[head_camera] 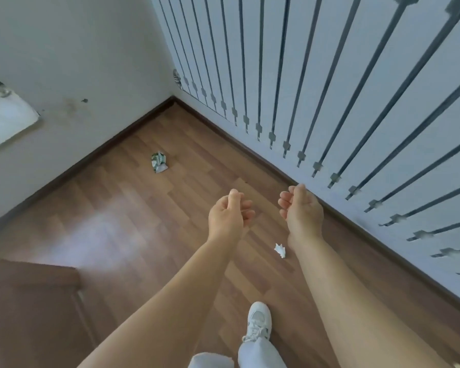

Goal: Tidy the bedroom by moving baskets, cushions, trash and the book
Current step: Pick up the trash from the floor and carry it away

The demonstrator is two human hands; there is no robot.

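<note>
Two pieces of trash lie on the wooden floor. A crumpled green and white wrapper (pixel 159 162) sits near the room's corner, well ahead of both hands. A small crumpled white paper (pixel 280 250) lies between my forearms, close to my right wrist. My left hand (pixel 227 215) and my right hand (pixel 300 207) hang side by side above the floor, fingers loosely curled, holding nothing.
A white wall with dark vertical stripes (pixel 329 88) runs along the right, with a dark skirting board below. A brown wooden piece of furniture (pixel 29 301) stands at lower left. A white radiator or sill (pixel 3 120) juts from the left wall. My white shoe (pixel 259 324) is on the floor.
</note>
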